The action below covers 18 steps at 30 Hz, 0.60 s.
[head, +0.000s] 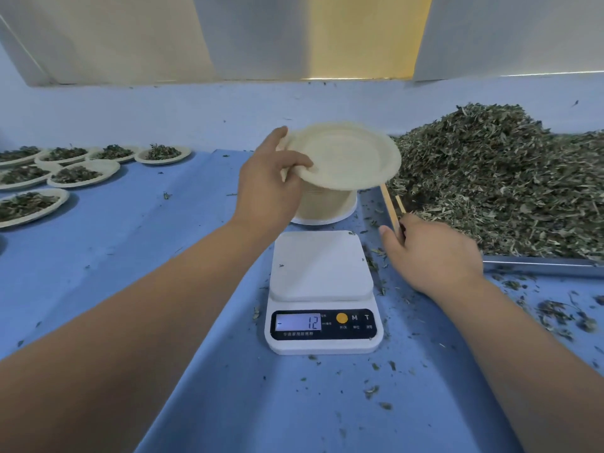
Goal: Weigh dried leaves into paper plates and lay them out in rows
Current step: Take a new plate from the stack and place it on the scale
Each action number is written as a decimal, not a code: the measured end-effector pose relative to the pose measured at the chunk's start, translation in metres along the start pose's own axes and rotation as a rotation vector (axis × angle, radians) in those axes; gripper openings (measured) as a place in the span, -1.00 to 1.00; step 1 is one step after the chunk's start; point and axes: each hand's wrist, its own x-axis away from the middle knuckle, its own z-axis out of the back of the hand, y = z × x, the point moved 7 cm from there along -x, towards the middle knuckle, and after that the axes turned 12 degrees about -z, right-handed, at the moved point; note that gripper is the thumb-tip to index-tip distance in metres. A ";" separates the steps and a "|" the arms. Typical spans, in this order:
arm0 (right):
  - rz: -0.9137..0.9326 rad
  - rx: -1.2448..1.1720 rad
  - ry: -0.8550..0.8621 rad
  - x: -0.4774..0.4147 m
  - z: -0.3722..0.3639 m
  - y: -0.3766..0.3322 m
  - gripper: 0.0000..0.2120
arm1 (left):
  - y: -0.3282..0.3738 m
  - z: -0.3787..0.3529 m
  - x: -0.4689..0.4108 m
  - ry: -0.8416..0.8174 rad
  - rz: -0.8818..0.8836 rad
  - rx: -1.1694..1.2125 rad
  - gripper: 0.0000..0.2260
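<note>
Because the empty paper plate is likely light, thin and easily bent, it is best taken at the rim, as shown. The left hand pinches its near-left edge, thumb over the rim, and holds it tilted just above the plate stack, behind the scale. The left forearm reaches forward. The right hand, low beside the tray, curls round thin wooden sticks pointing into the dried leaves. Filled plates lie in rows on the worktop.

Left hand raised, pinching — right hand lower, curled.
</note>
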 end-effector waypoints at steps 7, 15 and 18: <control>-0.001 -0.031 -0.020 0.001 0.002 0.001 -0.60 | -0.013 0.024 0.042 0.033 0.186 0.392 -0.67; -0.006 0.018 -0.030 0.001 0.001 0.001 -0.58 | -0.039 0.025 0.087 -0.022 0.304 0.474 -0.72; -0.008 0.014 -0.017 0.001 0.000 0.002 -0.58 | -0.046 0.018 0.093 -0.073 0.319 0.475 -0.73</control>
